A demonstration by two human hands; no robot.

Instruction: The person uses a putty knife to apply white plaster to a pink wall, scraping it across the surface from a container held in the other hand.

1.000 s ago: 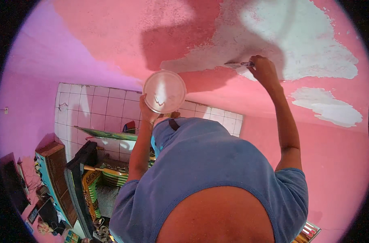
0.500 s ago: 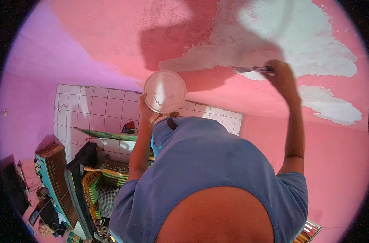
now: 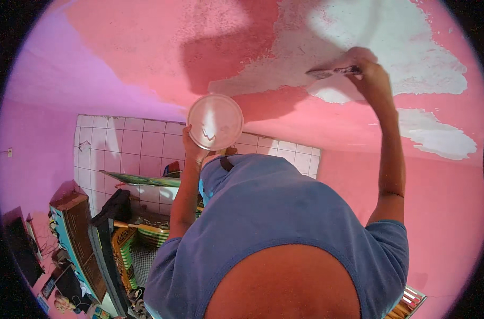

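My left hand (image 3: 193, 143) grips a round, pale plastic tub or lid (image 3: 215, 122) at the centre, with a bright white streak on it; which of the two it is, I cannot tell. My right hand (image 3: 374, 82) is closed on the handle of a putty knife (image 3: 320, 73) whose blade lies at or very near a large whitish patch (image 3: 396, 42) on the pink upper surface. Shadows fall across the patch and the paint around it. A smaller white patch (image 3: 436, 135) lies right of my right forearm.
Below my blue-shirted torso are a white tiled surface (image 3: 125, 138), a green board (image 3: 141, 178), a green-striped chair (image 3: 151, 234) and a dark wooden cabinet (image 3: 77, 234). Screens (image 3: 24, 247) and cables cluster at the lower left, against lilac and pink walls.
My right hand with the knife has moved rightward, dipping slightly and then rising toward the upper part of the patch. My left hand and the round object have barely moved.
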